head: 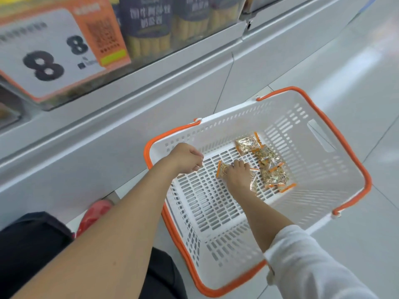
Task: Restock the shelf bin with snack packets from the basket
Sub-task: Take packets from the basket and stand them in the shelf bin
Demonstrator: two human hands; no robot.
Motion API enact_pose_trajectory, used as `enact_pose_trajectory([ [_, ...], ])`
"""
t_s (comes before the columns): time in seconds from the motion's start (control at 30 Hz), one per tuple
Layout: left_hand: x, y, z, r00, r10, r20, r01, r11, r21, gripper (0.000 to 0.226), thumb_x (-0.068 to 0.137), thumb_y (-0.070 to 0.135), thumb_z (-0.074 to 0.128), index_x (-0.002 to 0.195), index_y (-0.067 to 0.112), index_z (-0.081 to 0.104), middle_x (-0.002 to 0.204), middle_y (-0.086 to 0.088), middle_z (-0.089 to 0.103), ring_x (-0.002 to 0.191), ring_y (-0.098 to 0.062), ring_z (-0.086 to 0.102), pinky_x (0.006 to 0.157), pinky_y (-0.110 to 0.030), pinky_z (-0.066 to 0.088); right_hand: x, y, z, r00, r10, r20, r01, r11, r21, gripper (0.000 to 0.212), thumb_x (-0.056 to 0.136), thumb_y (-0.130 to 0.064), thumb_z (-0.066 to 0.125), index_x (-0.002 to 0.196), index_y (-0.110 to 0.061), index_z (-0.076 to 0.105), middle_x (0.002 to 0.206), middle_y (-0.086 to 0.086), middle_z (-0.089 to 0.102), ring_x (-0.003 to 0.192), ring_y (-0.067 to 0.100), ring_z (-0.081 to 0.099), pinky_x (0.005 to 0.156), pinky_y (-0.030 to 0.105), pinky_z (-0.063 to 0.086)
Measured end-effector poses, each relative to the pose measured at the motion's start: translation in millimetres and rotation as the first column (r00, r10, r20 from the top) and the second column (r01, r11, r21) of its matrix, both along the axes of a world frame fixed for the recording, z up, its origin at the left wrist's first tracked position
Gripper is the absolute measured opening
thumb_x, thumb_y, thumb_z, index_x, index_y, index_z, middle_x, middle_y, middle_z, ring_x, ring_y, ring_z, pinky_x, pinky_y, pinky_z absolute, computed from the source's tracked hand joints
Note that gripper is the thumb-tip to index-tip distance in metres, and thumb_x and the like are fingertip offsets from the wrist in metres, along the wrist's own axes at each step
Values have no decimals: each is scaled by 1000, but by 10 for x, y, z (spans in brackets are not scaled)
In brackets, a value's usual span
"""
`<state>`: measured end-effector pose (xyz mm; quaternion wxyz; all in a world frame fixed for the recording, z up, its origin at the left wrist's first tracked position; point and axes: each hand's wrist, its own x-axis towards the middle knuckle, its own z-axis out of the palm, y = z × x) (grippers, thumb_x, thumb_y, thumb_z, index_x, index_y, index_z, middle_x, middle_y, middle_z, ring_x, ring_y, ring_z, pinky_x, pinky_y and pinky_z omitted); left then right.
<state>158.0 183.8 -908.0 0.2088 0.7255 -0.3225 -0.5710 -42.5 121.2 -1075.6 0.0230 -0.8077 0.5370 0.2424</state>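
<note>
The right hand is pressed low on the basket bottom, its grip closed round a snack packet whose orange sealed edge shows beside the knuckles. The packet is taken flat, it seems, so that it can be lifted clear of the slotted bottom. The other packets are heaped loosely just beside that hand, touching one another. The left hand is held over the corner of the basket nearest the shelf, fingers curled under; whether anything is gripped in it cannot be told. The basket is set on the pale tiled floor, close against the grey shelf base, probably so that the reach upward is kept short. The shelf bin is seen above behind a clear front, well apart from the packets, with a price card hung on it. A red shoe is seen at the foot of the base.
</note>
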Motion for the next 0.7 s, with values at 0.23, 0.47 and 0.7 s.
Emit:
enact_pose_trajectory([
  [0.23,-48,47,60,999,37,9,-37,999,16,15,95,16,57,101,4,65,103,-16,67,83,-21,65,79,-33,56,102,198,473,598,-416,685,322,907,270,17,89,-26,51,93,-15,39,71,2,50,60,22,48,53,33,35],
  [0.47,-238,151,375,935,294,-201,-313,947,-70,24,88,26,70,99,5,67,100,-11,70,81,-15,66,77,-27,58,297,421,1427,357,68,932,65,993,-98,29,72,-13,59,94,-12,41,89,-3,38,76,13,34,67,28,30],
  [0.7,-46,227,1049,892,369,-261,-429,874,-231,32,85,3,70,116,7,61,100,-5,67,74,-8,62,69,-20,55,393,349,2328,242,-384,891,-31,915,403,70,83,-56,65,139,-20,44,118,-5,63,104,9,63,94,36,51],
])
